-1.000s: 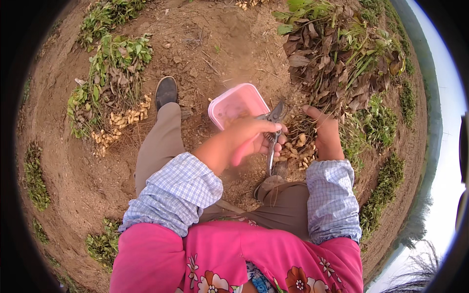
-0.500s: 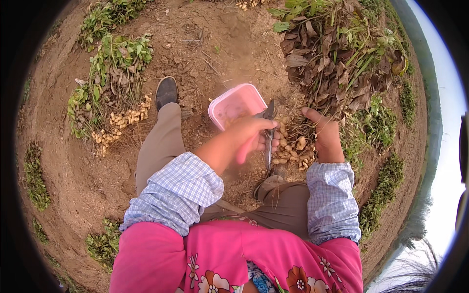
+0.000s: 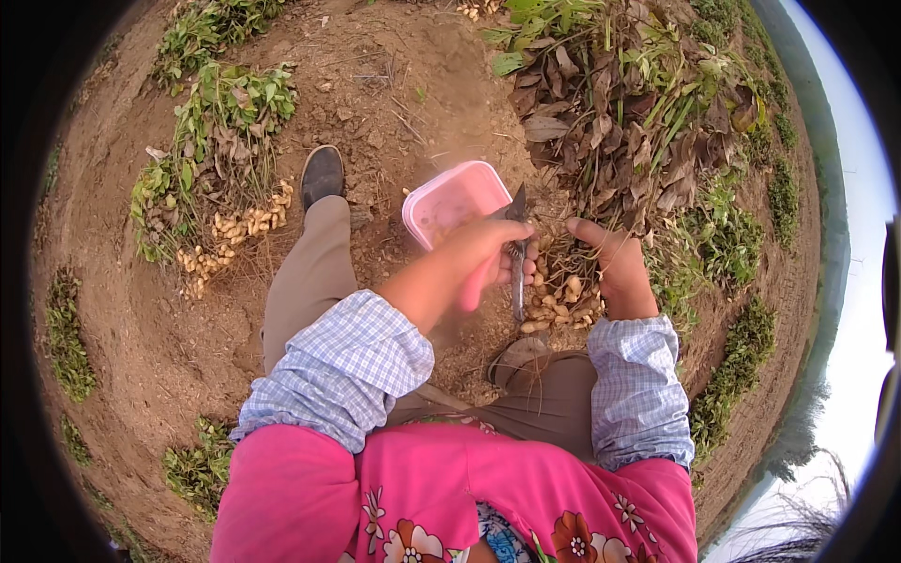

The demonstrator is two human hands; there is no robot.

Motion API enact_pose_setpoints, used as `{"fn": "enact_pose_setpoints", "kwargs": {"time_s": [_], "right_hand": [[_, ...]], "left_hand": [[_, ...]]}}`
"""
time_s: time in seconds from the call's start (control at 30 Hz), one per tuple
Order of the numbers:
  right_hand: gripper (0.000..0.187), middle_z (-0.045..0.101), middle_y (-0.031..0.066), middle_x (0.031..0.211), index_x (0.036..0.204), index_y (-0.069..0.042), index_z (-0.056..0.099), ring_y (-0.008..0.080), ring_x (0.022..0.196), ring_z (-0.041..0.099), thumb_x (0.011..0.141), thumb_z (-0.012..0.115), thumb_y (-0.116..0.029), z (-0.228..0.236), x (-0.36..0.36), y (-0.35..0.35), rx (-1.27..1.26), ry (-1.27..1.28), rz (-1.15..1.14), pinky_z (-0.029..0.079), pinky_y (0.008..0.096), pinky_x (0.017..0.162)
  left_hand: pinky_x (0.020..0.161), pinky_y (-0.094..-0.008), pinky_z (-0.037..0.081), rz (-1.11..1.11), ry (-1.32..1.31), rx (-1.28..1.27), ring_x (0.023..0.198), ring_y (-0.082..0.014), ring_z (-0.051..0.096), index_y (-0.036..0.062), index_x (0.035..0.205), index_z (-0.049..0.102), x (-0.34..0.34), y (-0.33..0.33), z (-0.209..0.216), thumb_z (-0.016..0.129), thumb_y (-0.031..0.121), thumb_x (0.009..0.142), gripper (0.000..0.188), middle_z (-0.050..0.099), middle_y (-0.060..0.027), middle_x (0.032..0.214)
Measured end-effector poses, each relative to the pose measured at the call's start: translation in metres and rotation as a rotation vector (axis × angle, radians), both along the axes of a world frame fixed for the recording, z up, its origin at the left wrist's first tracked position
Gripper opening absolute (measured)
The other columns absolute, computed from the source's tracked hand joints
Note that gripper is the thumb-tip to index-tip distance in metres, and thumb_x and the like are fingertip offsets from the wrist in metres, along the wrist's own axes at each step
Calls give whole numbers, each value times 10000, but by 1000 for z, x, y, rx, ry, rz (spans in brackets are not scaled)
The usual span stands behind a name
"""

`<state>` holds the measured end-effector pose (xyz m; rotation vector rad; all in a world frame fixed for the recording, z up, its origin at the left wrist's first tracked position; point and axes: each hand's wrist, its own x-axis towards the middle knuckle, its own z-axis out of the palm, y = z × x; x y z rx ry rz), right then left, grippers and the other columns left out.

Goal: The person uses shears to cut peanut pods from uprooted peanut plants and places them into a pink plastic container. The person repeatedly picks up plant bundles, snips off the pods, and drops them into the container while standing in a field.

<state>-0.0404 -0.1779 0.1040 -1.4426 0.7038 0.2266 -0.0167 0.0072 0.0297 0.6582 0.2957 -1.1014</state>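
My left hand (image 3: pixel 491 246) is closed around dark metal shears (image 3: pixel 518 267), whose pointed blades stick up past the thumb. Just beyond this hand lies a pink plastic tub (image 3: pixel 459 177), its near part hidden by my hand and forearm. On the right, my right hand (image 3: pixel 619 266) is wrapped round the root end of an uprooted peanut plant (image 3: pixel 610 141) with brown and green leaves. Peanuts in their shells (image 3: pixel 556 305) hang or lie in a cluster between my hands, close to the shears. Which ones are still attached, I cannot tell.
Another heap of peanut plants (image 3: pixel 221 141) with pods (image 3: pixel 249 225) lies on the soil to the left. My shoe (image 3: pixel 323 176) stands between that heap and the tub. Further rows of plants (image 3: pixel 737 375) run along the right side.
My right hand has shifted slightly left and down, and the plant's leaves have moved left with it. The shears remain in my left hand, almost in the same place.
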Motion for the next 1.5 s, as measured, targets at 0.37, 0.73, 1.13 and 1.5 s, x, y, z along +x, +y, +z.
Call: {"fn": "enact_pose_setpoints", "kwargs": {"time_s": [0.37, 0.73, 1.13, 1.5], "right_hand": [[287, 686, 75, 973, 1070, 19, 652, 147, 885, 635, 808, 712, -80, -7, -10, 12, -74, -28, 166, 504, 280, 784], [270, 684, 91, 1054, 1058, 61, 669, 150, 981, 624, 860, 651, -123, 2, -16, 24, -189, -172, 379, 468, 277, 887], [320, 670, 97, 972, 1007, 78, 660, 196, 885, 632, 723, 748, -38, -7, -4, -26, -45, -111, -56, 484, 323, 832], [402, 646, 127, 1041, 1053, 95, 626, 225, 939, 613, 712, 755, -75, -21, 10, -48, -51, -129, -262, 471, 343, 874]], "left_hand": [[553, -324, 532, -53, -145, 318, 612, -176, 590, 33, 1010, 540, -2, -9, -3, 591, 169, 867, 204, 577, -67, 795], [542, -330, 522, -86, -321, 526, 639, -190, 597, 11, 985, 560, 0, -14, -31, 581, 141, 862, 180, 579, -86, 806], [626, -358, 543, -70, -184, 487, 692, -187, 584, 70, 1060, 530, 0, -11, -35, 596, 144, 842, 240, 569, -83, 871], [670, -329, 529, -89, -303, 135, 723, -176, 599, 53, 1067, 521, 6, 2, 18, 601, 177, 881, 238, 568, -74, 881]]}}
